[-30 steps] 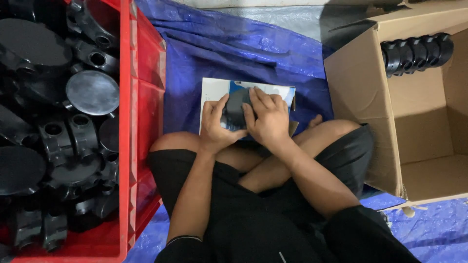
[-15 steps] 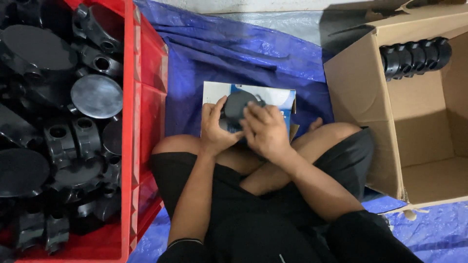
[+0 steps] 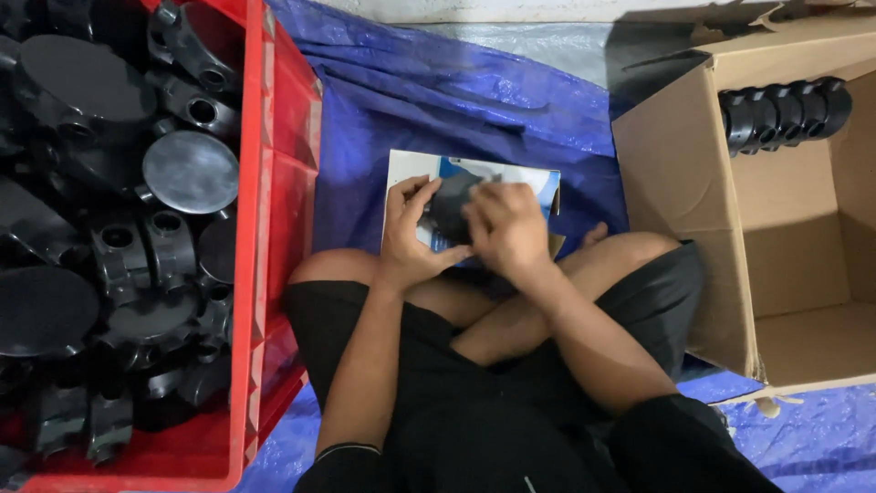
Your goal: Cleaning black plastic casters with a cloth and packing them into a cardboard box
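I sit cross-legged on a blue tarp [image 3: 456, 100]. Both hands meet in front of my knees over a white and blue printed sheet [image 3: 538, 183]. A round black plastic part [image 3: 449, 205] rests between them. My left hand [image 3: 406, 233] grips its left side with thumb and fingers. My right hand [image 3: 506, 228] covers its right side and top, blurred by motion. Most of the part is hidden under my fingers.
A red plastic crate [image 3: 287, 228] at my left is full of several black round junction boxes and lids [image 3: 187, 172]. An open cardboard box [image 3: 684, 201] lies on its side at my right, with a row of black parts [image 3: 785, 111] stacked inside.
The view has shifted slightly. My right hand has slid across the top of the black part while my left hand keeps its grip; the part stays over the sheet.
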